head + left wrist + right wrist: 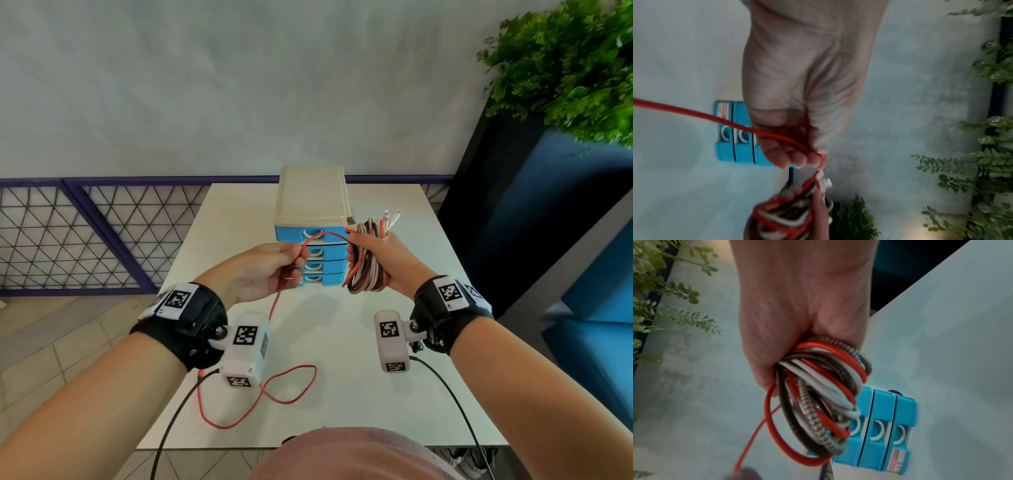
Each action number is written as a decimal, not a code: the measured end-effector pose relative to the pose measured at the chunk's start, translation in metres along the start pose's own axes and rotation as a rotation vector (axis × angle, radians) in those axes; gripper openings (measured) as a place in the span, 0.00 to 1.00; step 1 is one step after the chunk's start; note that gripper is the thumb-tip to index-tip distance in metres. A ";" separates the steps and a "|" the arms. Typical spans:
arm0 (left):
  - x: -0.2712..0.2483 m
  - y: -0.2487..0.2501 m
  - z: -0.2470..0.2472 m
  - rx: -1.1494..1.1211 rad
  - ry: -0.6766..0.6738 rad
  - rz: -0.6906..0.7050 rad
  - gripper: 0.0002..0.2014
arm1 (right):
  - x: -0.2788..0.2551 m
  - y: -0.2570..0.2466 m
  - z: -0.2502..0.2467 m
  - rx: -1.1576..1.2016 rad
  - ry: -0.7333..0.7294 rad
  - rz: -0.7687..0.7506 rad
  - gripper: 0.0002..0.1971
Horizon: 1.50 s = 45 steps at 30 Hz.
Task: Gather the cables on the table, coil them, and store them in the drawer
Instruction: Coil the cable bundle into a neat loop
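**Red cable half coiled, tail on the table**

My right hand [376, 255] has its fingers closed around the coiled bundle [368, 263] of red, white and braided cables, plugs standing above my fist. My left hand [270, 265] pinches the red cable [325, 234] between thumb and fingertips; a short arc runs from this pinch to the bundle. Below my left fingers the cable hangs down and lies in loose loops on the table [359, 394]. Behind both hands stands the drawer unit [313, 222], its drawers closed. I judge the cable light, soft and a little springy, so I would hold it near the bundle and let it slide through the pinch.
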State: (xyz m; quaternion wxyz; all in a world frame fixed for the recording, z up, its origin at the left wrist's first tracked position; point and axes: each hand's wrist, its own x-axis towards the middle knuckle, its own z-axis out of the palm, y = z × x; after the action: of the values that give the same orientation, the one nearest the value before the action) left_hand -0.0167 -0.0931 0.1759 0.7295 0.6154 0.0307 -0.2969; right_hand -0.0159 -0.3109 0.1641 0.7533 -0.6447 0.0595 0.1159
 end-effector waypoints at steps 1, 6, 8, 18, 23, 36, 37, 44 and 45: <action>0.000 0.001 0.006 -0.050 -0.011 0.015 0.12 | 0.000 0.002 0.004 -0.001 0.000 -0.009 0.06; 0.004 0.003 0.035 -0.028 -0.097 -0.001 0.07 | -0.002 0.006 0.024 0.065 -0.042 -0.044 0.14; 0.006 0.002 0.042 0.024 -0.085 -0.037 0.08 | -0.002 0.006 0.026 0.068 -0.063 -0.028 0.20; 0.006 0.000 0.045 0.118 -0.090 -0.118 0.10 | 0.001 0.005 0.029 -0.024 0.005 -0.080 0.08; -0.001 -0.017 0.023 0.155 -0.276 -0.222 0.16 | 0.020 0.000 0.010 0.185 0.217 -0.168 0.07; 0.017 -0.018 -0.003 0.883 0.152 0.205 0.08 | 0.014 -0.018 0.006 0.132 -0.031 0.035 0.04; 0.019 -0.015 -0.003 0.845 0.183 0.248 0.08 | 0.013 -0.017 0.009 0.084 -0.046 0.021 0.03; 0.030 -0.006 0.005 0.918 0.273 0.424 0.06 | 0.009 -0.008 0.022 -0.133 -0.108 0.070 0.05; 0.030 -0.007 0.006 0.939 0.286 0.444 0.07 | 0.008 -0.007 0.023 -0.147 -0.116 0.072 0.05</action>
State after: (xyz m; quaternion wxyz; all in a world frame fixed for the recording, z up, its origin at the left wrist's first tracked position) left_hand 0.0024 -0.1114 0.1586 0.4098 0.9013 -0.1370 -0.0304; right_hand -0.0076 -0.2888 0.1730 0.7015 -0.6878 0.0305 0.1840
